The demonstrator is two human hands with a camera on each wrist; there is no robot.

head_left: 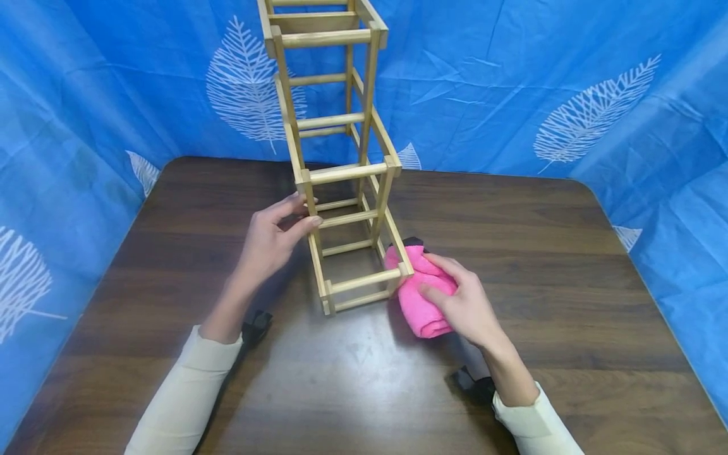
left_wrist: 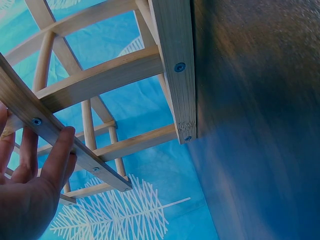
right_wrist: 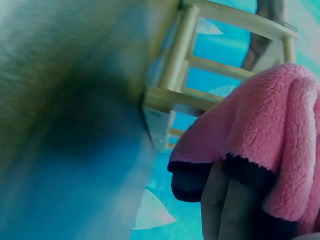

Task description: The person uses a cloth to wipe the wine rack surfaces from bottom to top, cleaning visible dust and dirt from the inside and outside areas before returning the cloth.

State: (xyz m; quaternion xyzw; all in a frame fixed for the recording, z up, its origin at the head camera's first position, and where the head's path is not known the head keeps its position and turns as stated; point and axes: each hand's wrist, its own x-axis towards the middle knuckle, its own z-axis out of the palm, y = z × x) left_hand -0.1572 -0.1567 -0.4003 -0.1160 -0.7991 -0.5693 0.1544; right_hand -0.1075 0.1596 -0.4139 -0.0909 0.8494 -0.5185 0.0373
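Note:
A tall wooden rack (head_left: pixel 348 172) of pale slats and round rungs stands on the table, its top cut off by the head view's upper edge. My left hand (head_left: pixel 274 235) grips a post on the rack's left side, at mid height; the left wrist view shows its fingers (left_wrist: pixel 59 155) around a screwed slat. In my right hand (head_left: pixel 467 302) is a bunched pink cloth (head_left: pixel 419 303) with a dark edge, held against the rack's lower right corner. The right wrist view shows the fluffy cloth (right_wrist: pixel 260 130) covering most of that hand, with some fingers visible below it.
The dark wood-grain table (head_left: pixel 540 265) reaches out on both sides of the rack. Blue curtains (head_left: pixel 466 82) with white leaf prints hang behind and at both sides. Black straps (head_left: pixel 476 387) sit at the wrists.

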